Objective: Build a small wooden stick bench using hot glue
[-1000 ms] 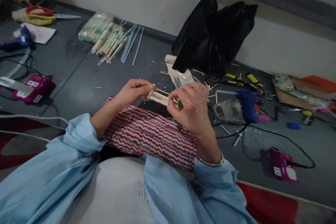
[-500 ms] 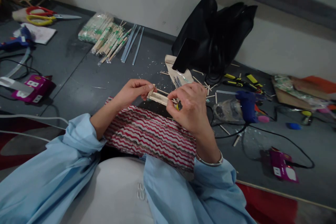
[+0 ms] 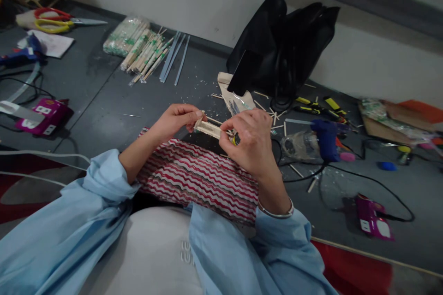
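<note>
Between my hands is a small model made of thin wooden sticks (image 3: 209, 129), held just above the table's near edge. My left hand (image 3: 180, 118) pinches its left end between thumb and fingertips. Around its right end the fingers of my right hand (image 3: 248, 136) are closed, and they cover that part. A small yellow and black thing shows beneath my right fingers, too hidden to name. Below the model lies a red and white striped cloth (image 3: 200, 179) across my lap.
Bundled wooden sticks (image 3: 147, 55) and grey strips (image 3: 173, 57) lie at the back. A black bag (image 3: 287, 46) leans on the wall. Yellow-black pliers (image 3: 311, 105), a blue glue gun (image 3: 324, 140) and its cord are at right. Scissors (image 3: 65, 20) and a purple box (image 3: 43, 117) are at left.
</note>
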The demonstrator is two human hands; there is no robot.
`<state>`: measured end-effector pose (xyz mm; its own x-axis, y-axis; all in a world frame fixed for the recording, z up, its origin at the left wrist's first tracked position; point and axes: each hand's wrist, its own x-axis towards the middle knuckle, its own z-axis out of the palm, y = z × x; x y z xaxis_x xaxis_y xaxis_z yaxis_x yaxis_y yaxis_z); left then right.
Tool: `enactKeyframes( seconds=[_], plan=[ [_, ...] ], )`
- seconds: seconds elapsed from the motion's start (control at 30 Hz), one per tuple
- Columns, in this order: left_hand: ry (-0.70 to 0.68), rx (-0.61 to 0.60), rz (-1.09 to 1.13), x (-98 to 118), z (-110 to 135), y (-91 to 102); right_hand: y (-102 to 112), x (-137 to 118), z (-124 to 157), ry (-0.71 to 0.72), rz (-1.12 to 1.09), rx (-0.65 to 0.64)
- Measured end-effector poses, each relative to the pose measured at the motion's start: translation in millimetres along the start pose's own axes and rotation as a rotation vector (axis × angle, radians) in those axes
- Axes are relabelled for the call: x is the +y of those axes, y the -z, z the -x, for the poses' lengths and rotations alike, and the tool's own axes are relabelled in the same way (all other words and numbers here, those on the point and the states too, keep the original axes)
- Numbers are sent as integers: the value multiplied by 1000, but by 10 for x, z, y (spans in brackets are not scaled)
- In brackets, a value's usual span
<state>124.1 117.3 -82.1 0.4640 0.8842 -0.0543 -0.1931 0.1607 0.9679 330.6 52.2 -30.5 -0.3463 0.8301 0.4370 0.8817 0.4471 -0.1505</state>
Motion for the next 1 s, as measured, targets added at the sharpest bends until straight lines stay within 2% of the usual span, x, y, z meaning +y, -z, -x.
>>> enactKeyframes(
  seconds=[1.0],
  plan=[
    [-6,-16,13,-51,-9,30,-30,1,-1,-18,-21,-15]
  ],
)
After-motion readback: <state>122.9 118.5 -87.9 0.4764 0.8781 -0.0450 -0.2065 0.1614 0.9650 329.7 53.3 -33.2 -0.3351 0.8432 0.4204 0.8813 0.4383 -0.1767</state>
